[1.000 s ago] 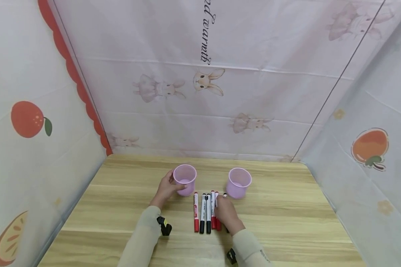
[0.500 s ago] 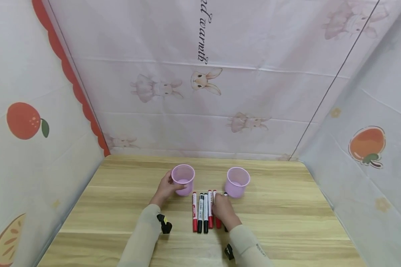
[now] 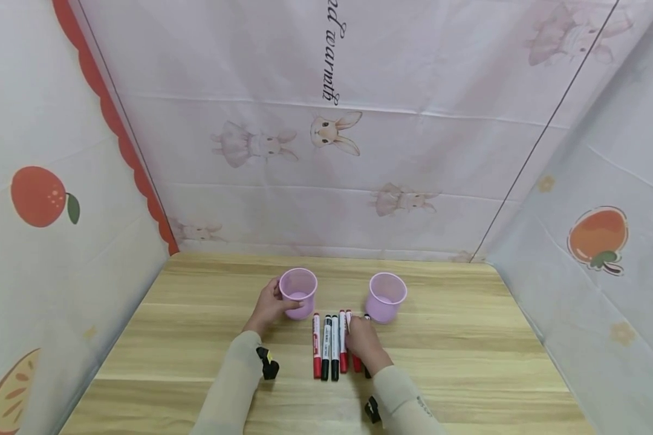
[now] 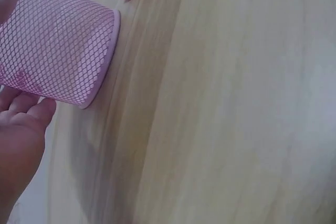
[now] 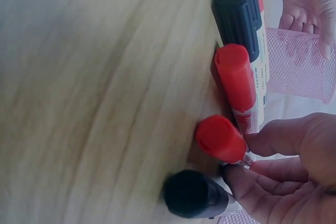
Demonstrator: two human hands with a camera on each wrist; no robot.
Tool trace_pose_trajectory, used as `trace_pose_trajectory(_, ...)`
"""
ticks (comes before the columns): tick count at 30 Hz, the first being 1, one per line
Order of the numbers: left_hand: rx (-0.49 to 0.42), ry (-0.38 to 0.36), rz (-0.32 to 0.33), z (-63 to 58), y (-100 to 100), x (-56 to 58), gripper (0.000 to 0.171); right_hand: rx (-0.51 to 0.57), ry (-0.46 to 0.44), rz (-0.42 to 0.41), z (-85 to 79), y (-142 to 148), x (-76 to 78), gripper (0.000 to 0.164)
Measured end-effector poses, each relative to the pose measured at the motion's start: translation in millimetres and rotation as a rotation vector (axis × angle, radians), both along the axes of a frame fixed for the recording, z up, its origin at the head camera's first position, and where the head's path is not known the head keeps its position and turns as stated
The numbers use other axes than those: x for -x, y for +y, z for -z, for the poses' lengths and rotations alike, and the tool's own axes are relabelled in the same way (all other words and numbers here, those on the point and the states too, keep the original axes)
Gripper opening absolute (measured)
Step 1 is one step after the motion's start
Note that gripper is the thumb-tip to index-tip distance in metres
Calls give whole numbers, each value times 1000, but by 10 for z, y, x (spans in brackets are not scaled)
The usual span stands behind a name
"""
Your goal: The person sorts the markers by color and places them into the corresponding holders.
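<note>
A red marker point(image 3: 357, 364), second from the right in a row of six, is being pinched between the thumb and fingers of the right hand point(image 3: 366, 339); its middle is being covered by that hand in the head view. Whether it is being raised off the table cannot be told. Just to its right, a black marker point(image 3: 367, 371) is being partly hidden by the same hand. To its left, another red marker point(image 3: 343, 341), two black markers point(image 3: 335, 347) and the outermost red marker point(image 3: 317, 345) are lying side by side, with their caps being turned toward the person.

Beyond the row's left end, a pink mesh cup point(image 3: 308, 303) is being gripped by the left hand point(image 3: 265, 309), the thumb being laid across its near side. A second pink cup point(image 3: 383, 308) is standing upright beyond the right hand, well apart from the first. All are being borne by a wood-grain table point(image 3: 468, 338), which is being backed by a pale cloth point(image 3: 446, 157) printed with rabbits.
</note>
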State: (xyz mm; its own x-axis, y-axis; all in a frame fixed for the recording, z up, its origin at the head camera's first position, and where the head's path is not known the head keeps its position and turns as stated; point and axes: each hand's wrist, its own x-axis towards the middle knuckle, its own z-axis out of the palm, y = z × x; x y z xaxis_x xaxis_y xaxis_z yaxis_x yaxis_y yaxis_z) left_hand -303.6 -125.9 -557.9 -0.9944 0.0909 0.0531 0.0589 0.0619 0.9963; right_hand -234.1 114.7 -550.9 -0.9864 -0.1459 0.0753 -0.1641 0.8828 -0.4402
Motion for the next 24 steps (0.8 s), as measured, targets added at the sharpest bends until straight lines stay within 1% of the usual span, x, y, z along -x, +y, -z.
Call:
trace_pose_trajectory(4,14,-8,11,-16,-5,22,90,16,-18,8,-15,-5,1,9)
trace_pose_trajectory(9,41,-16,35,-14,-20,53,88,31,15,13,-29,9,-8,13)
trace_pose_trajectory(13,56,-11,62,-19,-26,62,89,88,16,34,-7,45,-28,16)
trace_pose_trajectory(19,63,-27,65,-53,-45,62,91,181,30,45,36,114,-49,21)
trace_pose_trajectory(24,68,-36,83,-60,-46,72,89,276,23,53,1,158,-82,23)
